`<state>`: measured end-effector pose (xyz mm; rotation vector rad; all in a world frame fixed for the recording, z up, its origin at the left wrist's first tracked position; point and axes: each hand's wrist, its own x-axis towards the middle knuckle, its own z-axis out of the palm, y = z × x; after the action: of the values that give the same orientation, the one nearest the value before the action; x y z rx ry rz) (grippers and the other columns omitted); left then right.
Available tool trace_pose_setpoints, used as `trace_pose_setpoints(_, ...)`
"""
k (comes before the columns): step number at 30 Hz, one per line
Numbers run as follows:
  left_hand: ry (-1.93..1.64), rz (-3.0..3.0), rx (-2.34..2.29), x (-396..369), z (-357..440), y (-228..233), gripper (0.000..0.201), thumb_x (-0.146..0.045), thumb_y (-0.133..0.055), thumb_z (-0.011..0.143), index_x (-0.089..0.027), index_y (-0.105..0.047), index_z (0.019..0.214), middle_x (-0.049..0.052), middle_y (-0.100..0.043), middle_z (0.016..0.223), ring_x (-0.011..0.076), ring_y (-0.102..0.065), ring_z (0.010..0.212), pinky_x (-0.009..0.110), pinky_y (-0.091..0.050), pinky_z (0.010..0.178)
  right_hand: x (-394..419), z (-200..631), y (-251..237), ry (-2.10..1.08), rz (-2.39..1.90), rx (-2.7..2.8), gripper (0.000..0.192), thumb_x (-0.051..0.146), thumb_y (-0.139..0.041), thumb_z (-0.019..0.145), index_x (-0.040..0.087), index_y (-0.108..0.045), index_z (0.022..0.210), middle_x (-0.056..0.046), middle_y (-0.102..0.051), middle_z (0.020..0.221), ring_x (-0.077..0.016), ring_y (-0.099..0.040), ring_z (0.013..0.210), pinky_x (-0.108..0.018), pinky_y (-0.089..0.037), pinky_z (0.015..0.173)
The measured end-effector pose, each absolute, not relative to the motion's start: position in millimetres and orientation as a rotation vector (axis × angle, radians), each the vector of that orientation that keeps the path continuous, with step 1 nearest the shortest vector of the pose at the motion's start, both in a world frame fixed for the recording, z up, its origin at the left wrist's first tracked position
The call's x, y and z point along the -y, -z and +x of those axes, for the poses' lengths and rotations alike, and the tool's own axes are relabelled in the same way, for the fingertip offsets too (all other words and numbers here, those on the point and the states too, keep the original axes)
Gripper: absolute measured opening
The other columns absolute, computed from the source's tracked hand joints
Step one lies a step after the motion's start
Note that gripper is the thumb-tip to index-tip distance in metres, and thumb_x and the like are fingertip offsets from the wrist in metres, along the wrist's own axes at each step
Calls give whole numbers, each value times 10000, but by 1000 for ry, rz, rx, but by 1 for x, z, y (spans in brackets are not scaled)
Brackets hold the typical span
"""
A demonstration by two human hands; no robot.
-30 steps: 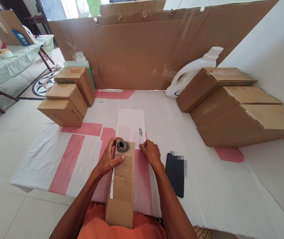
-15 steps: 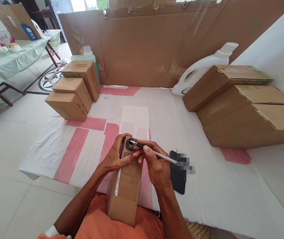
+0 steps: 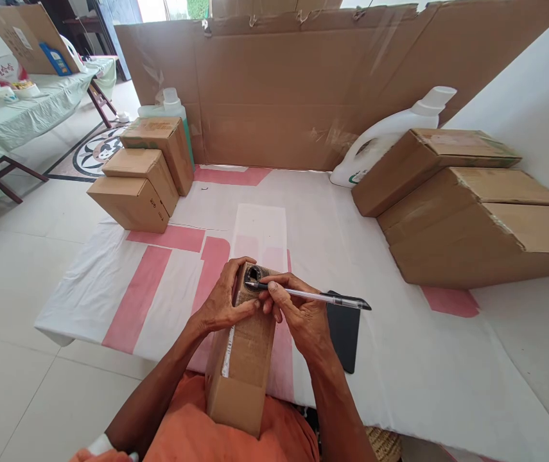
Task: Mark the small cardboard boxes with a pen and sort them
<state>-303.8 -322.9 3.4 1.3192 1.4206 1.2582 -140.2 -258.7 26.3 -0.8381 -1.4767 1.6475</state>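
A long cardboard box (image 3: 243, 350) lies at the tabletop's (image 3: 399, 359) near edge, clasped by the left hand (image 3: 221, 305). The right hand (image 3: 298, 314) pinches a pen (image 3: 313, 296), tip in the scribbled hole. Pressing hard could tear the cardboard or skid the pen.

The right hand (image 3: 298, 314) covers the near left edge of the black phone (image 3: 344, 333). The print on the carton (image 3: 243, 353) label is too small to read. The frame's right edge cuts off the largest box (image 3: 496, 244).
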Motion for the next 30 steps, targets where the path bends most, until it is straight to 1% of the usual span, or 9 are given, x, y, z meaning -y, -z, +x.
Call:
trace_pose_setpoints(6, -1272, 1320, -1431, 322, -305, -2, 696, -332, -728, 781, -199, -446, 1404, 148, -514, 1399, 349, -525, 1321, 505, -417, 1134, 251, -127, -22, -1581, -927, 1475, 234, 402, -701, 929, 183, -740, 854, -11, -693, 642, -101, -561, 471, -194, -377, 419)
trace_pose_setpoints(10, -1263, 1302, -1440, 322, -305, -2, 692, -335, -729, 776, -205, -453, 1397, 149, -526, 1391, 357, -521, 1328, 511, -411, 1136, 243, -123, -21, -1502, -988, 1415, 220, 385, -698, 920, 185, -733, 838, -14, -692, 655, -108, -574, 490, -198, -372, 417)
trace_pose_setpoints(15, -1262, 1273, -1425, 322, -304, -1, 701, -347, -734, 770, -204, -449, 1394, 149, -537, 1375, 346, -543, 1298, 494, -433, 1109, 227, -138, -22, -1465, -944, 1439, 234, 435, -717, 900, 204, -688, 930, -10, -691, 727, -136, -605, 584, -244, -460, 521)
trace_pose_setpoints(18, -1304, 1274, -1428, 323, -307, 2, 670, -353, -730, 778, -210, -468, 1377, 131, -551, 1345, 320, -562, 1250, 473, -445, 1092, 210, -143, -17, -1273, -1167, 1577, 284, 457, -593, 938, 208, -632, 1069, -15, -673, 823, -162, -632, 695, -269, -494, 608)
trace_pose_setpoints(20, -1330, 1271, -1437, 326, -311, 5, 651, -368, -735, 792, -213, -480, 1371, 120, -570, 1324, 314, -561, 1247, 466, -441, 1095, 198, -139, -11, -1102, -1418, 1688, 276, 409, -492, 968, 195, -606, 1100, -24, -663, 833, -178, -640, 736, -280, -491, 645)
trace_pose_setpoints(23, -1352, 1243, -1453, 329, -318, 10, 652, -395, -742, 821, -214, -475, 1388, 119, -583, 1340, 317, -543, 1286, 471, -412, 1127, 189, -123, -1, -983, -1664, 1832, 186, 303, -491, 957, 187, -628, 907, -56, -672, 785, -216, -654, 765, -309, -462, 691)
trace_pose_setpoints(25, -1357, 1216, -1444, 330, -320, 12, 661, -416, -742, 832, -215, -468, 1399, 123, -583, 1357, 321, -538, 1303, 479, -395, 1140, 191, -114, 5, -943, -1791, 1966, 215, 270, -531, 953, 190, -618, 774, -90, -687, 765, -255, -674, 801, -332, -436, 715)
trace_pose_setpoints(27, -1349, 1204, -1428, 329, -321, 13, 665, -427, -742, 838, -215, -464, 1403, 126, -582, 1364, 324, -541, 1305, 483, -391, 1142, 197, -112, 11, -929, -1889, 2110, 252, 279, -581, 962, 181, -630, 735, -135, -715, 803, -294, -694, 846, -346, -418, 723)
trace_pose_setpoints(30, -1336, 1221, -1424, 326, -319, 13, 660, -419, -745, 842, -213, -462, 1401, 122, -585, 1350, 316, -546, 1292, 479, -398, 1133, 207, -118, 20, -931, -1975, 2282, 244, 312, -637, 973, 153, -681, 794, -196, -754, 964, -329, -719, 936, -349, -420, 735)
